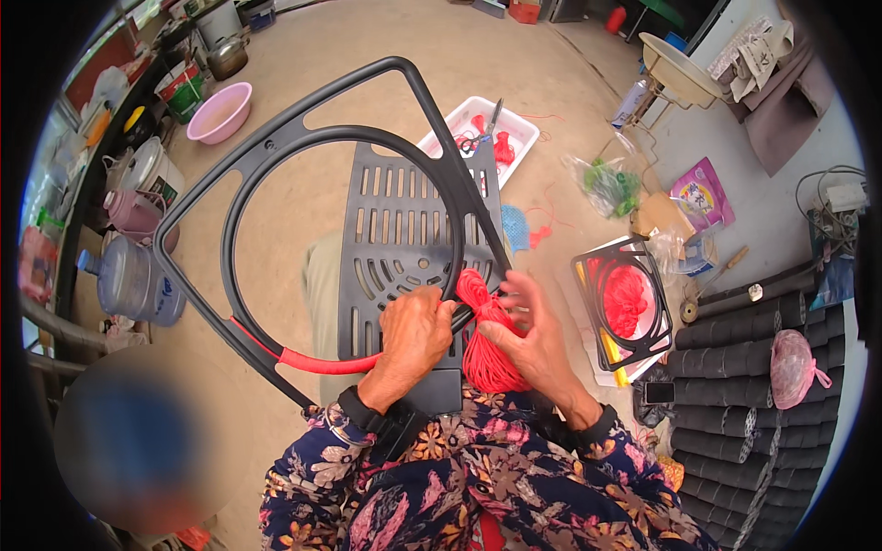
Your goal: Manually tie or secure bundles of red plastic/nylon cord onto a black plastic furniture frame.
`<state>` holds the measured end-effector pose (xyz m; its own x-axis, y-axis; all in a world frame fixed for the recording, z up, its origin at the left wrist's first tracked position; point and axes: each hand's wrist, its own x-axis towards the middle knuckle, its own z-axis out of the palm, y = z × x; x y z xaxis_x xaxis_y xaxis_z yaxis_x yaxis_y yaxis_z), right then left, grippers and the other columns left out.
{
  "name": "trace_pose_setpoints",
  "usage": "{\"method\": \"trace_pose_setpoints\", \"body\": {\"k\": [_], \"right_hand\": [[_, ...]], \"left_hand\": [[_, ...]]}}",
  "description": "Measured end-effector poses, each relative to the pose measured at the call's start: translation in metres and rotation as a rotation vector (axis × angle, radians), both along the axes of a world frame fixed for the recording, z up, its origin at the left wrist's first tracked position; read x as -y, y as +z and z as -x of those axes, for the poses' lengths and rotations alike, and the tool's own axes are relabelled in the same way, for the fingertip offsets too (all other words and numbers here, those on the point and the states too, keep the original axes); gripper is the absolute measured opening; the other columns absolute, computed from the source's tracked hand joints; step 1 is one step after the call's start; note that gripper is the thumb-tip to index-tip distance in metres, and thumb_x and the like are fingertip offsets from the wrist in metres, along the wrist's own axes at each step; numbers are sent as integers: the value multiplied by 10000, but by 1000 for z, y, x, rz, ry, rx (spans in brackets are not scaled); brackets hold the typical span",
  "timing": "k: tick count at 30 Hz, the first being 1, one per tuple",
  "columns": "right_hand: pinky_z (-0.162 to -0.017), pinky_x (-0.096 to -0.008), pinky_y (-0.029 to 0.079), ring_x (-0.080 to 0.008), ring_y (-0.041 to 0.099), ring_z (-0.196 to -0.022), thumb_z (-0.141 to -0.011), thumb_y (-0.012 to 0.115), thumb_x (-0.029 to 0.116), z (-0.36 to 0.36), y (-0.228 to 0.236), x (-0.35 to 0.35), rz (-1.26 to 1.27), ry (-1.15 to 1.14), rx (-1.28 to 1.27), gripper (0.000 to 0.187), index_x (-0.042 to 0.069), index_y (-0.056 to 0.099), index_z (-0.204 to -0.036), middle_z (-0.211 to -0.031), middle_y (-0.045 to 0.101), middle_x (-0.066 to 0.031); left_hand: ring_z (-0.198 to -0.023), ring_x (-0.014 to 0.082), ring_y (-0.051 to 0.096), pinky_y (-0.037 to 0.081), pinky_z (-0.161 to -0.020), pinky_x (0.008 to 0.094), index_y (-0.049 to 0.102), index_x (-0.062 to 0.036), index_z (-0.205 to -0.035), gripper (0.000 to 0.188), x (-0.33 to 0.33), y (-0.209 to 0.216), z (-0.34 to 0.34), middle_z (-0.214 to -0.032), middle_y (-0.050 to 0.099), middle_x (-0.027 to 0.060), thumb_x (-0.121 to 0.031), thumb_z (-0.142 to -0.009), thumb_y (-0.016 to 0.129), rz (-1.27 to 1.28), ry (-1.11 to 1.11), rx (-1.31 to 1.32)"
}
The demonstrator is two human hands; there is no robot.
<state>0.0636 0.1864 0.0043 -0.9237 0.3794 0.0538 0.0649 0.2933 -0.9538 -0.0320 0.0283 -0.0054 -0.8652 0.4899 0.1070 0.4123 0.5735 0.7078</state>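
A large black frame (pixel 303 108) with a round inner ring leans across my lap, over a black slatted plastic seat (pixel 390 197). Red cord wrapping (pixel 326 363) covers the lower left stretch of the ring. My left hand (pixel 412 332) is closed around the ring just past that wrapped stretch, knuckles up. Beside it, a tied bundle of red cord (pixel 491 354) hangs at the ring's lower right. My right hand (pixel 540 335) has its thumb across the bundle's narrow middle, and its fingertips are partly spread and slightly blurred.
A white tray (pixel 524 151) with red cord and scissors (pixel 487 129) lies ahead. At right, a smaller black frame (pixel 657 294) rests with red cord on a white container near stacked dark rolls (pixel 721 390). A pink basin (pixel 220 115) and water jug (pixel 138 280) stand left.
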Motion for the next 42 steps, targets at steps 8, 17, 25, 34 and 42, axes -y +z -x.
{"method": "trace_pose_setpoints", "body": {"k": [8,17,25,34,42], "right_hand": [[-740,-300,508,-188,624,-802,-802,696,93,-14,11,-5,-70,11,115,326,-3,589,-1093,-894,646,-106],[-744,-455,489,-429,592,-876,-876,572,45,41,22,-4,-520,68,-174,263,-34,568,-1126,-967,612,-233],[-789,-452,440,-367,548,-942,-831,650,117,29,41,-6,-638,181,-65,196,-24,626,-966,-1011,579,-171],[-848,-378,355,-241,488,-973,-737,729,373,72,38,3,-1438,493,133,360,40,680,-863,-959,581,-94],[-765,-388,403,-229,559,-815,-819,682,316,82,18,7,-915,349,-271,295,42,634,-919,-796,577,-64]], "left_hand": [[-694,446,607,452,-592,522,570,5,-741,242,-2,-2,-6,-707,611,223,-202,-849,635,-1,-1,-43],[-701,453,604,456,-613,533,593,1,-771,240,-11,1,-19,-718,612,228,-223,-857,600,-55,-89,-31],[-695,456,585,430,-616,537,567,24,-707,267,-8,-13,-22,-678,587,244,-214,-824,607,-46,-152,80],[-675,456,586,433,-595,521,658,12,-766,241,-17,-23,-26,-667,587,258,-224,-806,634,0,-208,109],[-770,458,604,451,-698,543,639,20,-723,267,-13,-4,-27,-737,617,266,-232,-809,617,-20,-251,225]]}}
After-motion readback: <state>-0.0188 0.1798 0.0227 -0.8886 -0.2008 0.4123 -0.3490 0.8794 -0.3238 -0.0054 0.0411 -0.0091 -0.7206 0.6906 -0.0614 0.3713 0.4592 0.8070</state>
